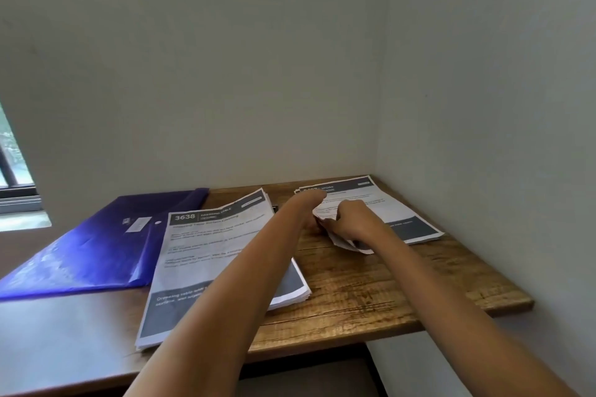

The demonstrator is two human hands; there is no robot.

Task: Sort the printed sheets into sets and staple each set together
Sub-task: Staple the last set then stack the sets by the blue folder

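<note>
A wooden table [371, 293] fills the room's corner. Beyond and to the right of the 3638 stack [209, 255] lies the far stack [396, 213], its long axis slanting away rightward. Both hands meet at its corner nearest the 3638 stack. The right hand [350, 219] curls round lifted sheets there. The left hand [306, 203] hides its fingers, so I can't tell its grip.

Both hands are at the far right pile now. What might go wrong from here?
1. The right hand pinches a bent-up corner of the right stack. Pulling harder may crease or tear those sheets.
2. The left forearm crosses over the 3638 stack, though contact cannot be told. Drawing it back low may drag the top sheet askew.
</note>
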